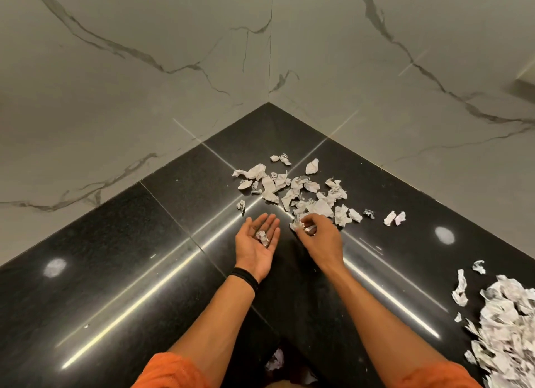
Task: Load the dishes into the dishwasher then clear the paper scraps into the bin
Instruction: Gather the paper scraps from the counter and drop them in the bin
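On the glossy black stone worktop point(144, 272), I am pinching a crumpled white paper scrap point(307, 228) in my right grip point(318, 237), risking spilling another off my spread left grip point(256, 247).

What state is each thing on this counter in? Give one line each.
left hand: open, palm up.
palm scrap: crumpled, lying in the left hand.
corner scraps: crumpled, scattered loose on the counter.
right hand: fingers curled, pinching corner scraps.
side heap: piled at the counter's right edge, no hand on it.
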